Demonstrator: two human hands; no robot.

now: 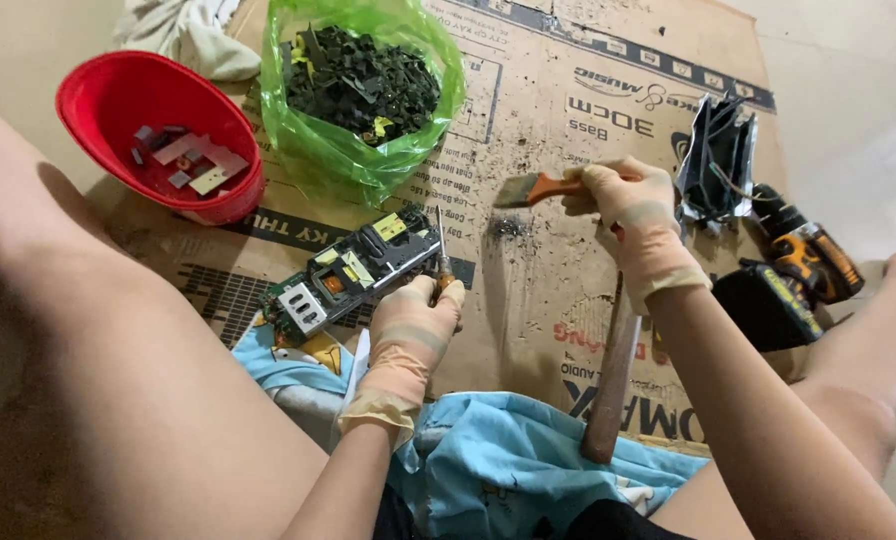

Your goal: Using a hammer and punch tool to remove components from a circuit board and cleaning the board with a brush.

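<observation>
My left hand (415, 325), in a thin tan glove, grips a green circuit board (353, 270) by its near end, together with a thin screwdriver (442, 245) whose shaft points away from me. My right hand (628, 205), also gloved, holds a paintbrush (536, 188) with an orange handle; its bristles point left above a patch of dark dust (508, 228) on the flattened cardboard (558, 90). The two hands are apart, the brush hovering to the right of the board.
A red bowl (108, 100) with metal pieces sits far left. A green plastic bag (363, 85) of dark scrap stands behind the board. A finned metal part (718, 160), an orange-black cordless drill (803, 260) and a wooden-handled tool (613, 375) lie right. My bare legs flank the cardboard.
</observation>
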